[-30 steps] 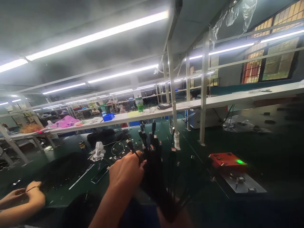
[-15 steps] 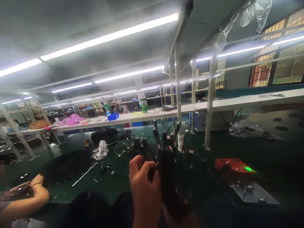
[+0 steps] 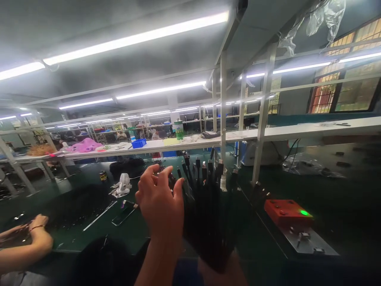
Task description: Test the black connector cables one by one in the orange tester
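- Bench [image 3: 74, 242], dark green, spreads before you, with the white shelf [image 3: 297, 130] beyond.
- Cable bundle [image 3: 205, 218], black, stands just right of your left hand [image 3: 160, 194], long axis nearly upright, plugs uppermost; your left is nearer those plugs.
- Left fingers curl loosely, thumb parted from them; your right hand [image 3: 235, 270], low by the bundle's base, is too dark to read.
- Blue bin [image 3: 139, 143] sits on that shelf, contents unclear.
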`<state>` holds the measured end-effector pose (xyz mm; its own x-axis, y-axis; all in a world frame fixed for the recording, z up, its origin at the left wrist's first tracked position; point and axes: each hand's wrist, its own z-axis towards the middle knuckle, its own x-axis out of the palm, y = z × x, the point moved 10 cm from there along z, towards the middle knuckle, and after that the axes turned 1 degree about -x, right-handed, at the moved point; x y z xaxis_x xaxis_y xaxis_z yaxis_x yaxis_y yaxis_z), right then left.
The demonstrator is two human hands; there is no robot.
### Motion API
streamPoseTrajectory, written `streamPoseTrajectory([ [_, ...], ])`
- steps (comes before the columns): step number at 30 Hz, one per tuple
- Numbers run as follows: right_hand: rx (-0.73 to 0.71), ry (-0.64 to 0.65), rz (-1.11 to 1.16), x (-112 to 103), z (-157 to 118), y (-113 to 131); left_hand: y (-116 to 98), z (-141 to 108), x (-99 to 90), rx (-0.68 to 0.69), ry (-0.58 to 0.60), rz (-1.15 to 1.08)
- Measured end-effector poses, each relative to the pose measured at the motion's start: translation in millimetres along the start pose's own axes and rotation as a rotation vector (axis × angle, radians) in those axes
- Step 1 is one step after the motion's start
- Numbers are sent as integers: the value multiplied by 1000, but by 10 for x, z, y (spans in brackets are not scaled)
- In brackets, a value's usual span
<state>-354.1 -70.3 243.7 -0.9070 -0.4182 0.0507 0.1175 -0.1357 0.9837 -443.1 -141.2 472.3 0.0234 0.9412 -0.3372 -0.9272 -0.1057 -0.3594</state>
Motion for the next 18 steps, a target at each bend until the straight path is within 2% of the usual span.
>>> streamPoseTrajectory([
  [2,2,-24,-11,2,-1,1,-212,-22,-63,165,-42,105],
  [4,-15,-38,-44,17,8,-27,-379,-83,-15,313,4,162],
  [5,-26,-35,-64,31,15,-45,-404,-110,41,345,55,174],
  [9,-106,-22,-158,60,32,-18,-194,-140,297,259,276,189],
  [13,-245,-35,-255,40,11,202,27,-163,532,160,528,8],
  [18,-287,-7,-334,44,24,248,38,-177,586,128,630,-259],
])
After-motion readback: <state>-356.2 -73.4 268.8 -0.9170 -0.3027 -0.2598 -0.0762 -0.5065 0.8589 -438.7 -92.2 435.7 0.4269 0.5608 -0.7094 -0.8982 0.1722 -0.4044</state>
